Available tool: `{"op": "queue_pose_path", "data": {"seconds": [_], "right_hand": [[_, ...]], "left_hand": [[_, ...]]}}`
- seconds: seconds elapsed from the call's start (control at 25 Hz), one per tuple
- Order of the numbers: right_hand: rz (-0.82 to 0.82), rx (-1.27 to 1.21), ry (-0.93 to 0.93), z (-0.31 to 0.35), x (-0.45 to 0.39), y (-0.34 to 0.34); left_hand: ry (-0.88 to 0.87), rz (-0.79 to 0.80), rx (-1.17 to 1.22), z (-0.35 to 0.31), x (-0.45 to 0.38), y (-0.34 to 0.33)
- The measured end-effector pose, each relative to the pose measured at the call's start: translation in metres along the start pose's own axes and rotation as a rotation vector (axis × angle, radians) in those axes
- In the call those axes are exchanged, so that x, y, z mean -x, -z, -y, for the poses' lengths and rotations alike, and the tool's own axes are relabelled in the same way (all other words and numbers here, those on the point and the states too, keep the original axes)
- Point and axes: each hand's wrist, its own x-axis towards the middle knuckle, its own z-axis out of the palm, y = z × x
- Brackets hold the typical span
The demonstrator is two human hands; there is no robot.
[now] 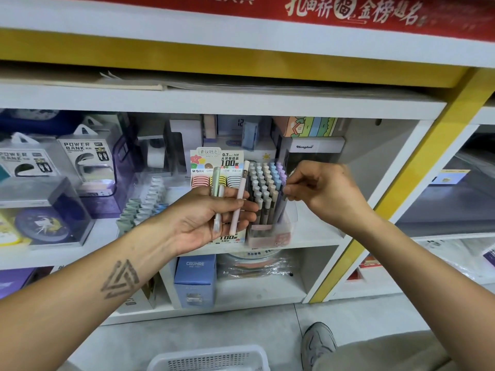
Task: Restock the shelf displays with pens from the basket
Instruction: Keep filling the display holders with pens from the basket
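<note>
Pens (239, 195) in left hand (211, 218), white shelf (308, 231), grey floor (203, 333)

Single head cam on me, wide-angle, facing forward and down. Close to the shelf (187, 253), my forearms entering from the bottom corners, floor and basket (209, 358) at bottom edge.

My right hand (325, 194) blurs at the fingertips, hiding what they pinch. The white basket (211, 358) is cut off by the near edge. My left palm covers the pen display box's (270, 234) left side.
</note>
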Motion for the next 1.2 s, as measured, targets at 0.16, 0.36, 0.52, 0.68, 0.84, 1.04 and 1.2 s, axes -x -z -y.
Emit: {"op": "queue_pose_path", "data": {"seconds": [0.16, 0.36, 0.52, 0.68, 0.84, 1.04, 1.2], "right_hand": [[0.027, -0.008, 0.029, 0.002, 0.0, -0.002], [0.08, -0.04, 0.057, 0.005, 0.001, -0.002], [0.134, 0.032, 0.082, 0.003, 0.002, -0.006], [0.128, 0.223, 0.152, 0.006, 0.002, -0.013], [-0.028, -0.343, -0.124, 0.019, -0.008, -0.016], [-0.009, -0.512, -0.243, 0.029, -0.012, -0.022], [-0.022, 0.221, -0.079, 0.014, -0.004, -0.018]], "left_hand": [[0.005, 0.011, 0.002, 0.0, 0.001, -0.001], [0.009, 0.015, 0.0, 0.0, 0.003, -0.001], [0.008, 0.03, 0.003, 0.0, 0.003, -0.002], [0.01, 0.078, -0.006, 0.0, 0.005, -0.003], [0.013, 0.145, -0.043, 0.0, 0.008, -0.006], [0.001, 0.167, -0.104, 0.001, 0.011, -0.008], [-0.051, 0.071, -0.096, -0.002, 0.009, -0.004]]}}
